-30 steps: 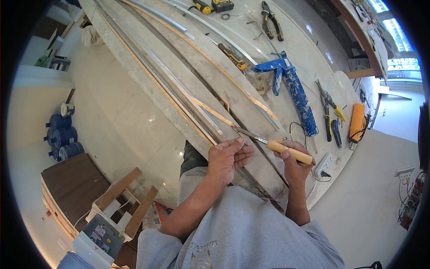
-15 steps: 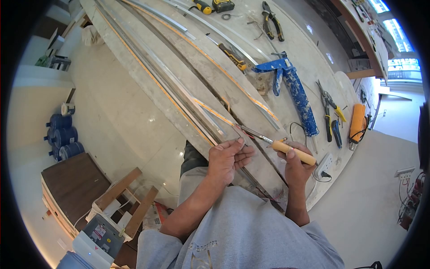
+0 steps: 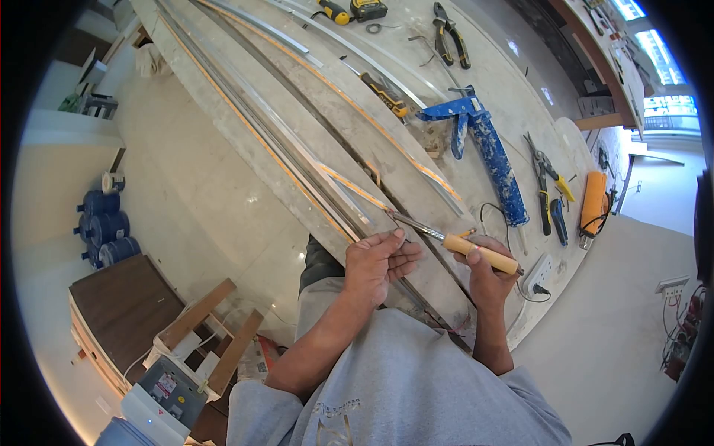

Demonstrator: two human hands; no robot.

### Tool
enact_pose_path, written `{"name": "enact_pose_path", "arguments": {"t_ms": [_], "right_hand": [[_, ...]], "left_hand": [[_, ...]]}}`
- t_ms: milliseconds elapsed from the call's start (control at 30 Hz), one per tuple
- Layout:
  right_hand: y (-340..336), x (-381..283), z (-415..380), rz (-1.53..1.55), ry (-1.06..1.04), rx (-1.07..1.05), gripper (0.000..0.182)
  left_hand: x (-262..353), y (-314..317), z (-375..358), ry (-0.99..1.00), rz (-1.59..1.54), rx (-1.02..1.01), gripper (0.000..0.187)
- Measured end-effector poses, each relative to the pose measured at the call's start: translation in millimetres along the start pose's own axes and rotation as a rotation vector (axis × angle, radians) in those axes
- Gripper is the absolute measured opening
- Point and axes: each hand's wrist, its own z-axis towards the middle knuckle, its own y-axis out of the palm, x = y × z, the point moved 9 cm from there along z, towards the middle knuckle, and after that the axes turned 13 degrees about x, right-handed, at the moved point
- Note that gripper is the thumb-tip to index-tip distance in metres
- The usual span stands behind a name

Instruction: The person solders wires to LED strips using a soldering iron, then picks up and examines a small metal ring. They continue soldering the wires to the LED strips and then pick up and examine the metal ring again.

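Note:
My right hand [image 3: 489,281] is wrapped round the wooden handle of a soldering iron [image 3: 482,253]. Its metal shaft points up and left, and the tip is at the end of an orange-yellow LED strip [image 3: 352,186]; contact is too small to confirm. Below that end, my left hand [image 3: 372,266] pinches a thin wire [image 3: 396,225] between thumb and forefinger, the other fingers loosely curled. The wire runs up toward the strip's end. Long metal channels [image 3: 268,123] lie under and beside the strip on the workbench [image 3: 439,286].
A blue caulking gun [image 3: 497,167] lies beyond my right hand. Around it are a yellow-black screwdriver [image 3: 384,95], pliers [image 3: 451,36], cutters [image 3: 545,175], an orange heat gun [image 3: 593,201] and a white power strip [image 3: 538,275]. Blue water bottles [image 3: 104,225] stand on the floor at left.
The soldering iron has shifted slightly left along with my right hand, bringing its tip closer to the strip's end. My left hand stays nearly still.

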Motion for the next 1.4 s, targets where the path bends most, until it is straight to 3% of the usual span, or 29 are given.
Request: {"name": "enact_pose_path", "arguments": {"t_ms": [1400], "right_hand": [[1.2,3.9,-0.5,-0.04,0.026,0.007,0.025]], "left_hand": [[1.0,1.5,-1.1,0.006,-0.007,-0.022,0.024]]}}
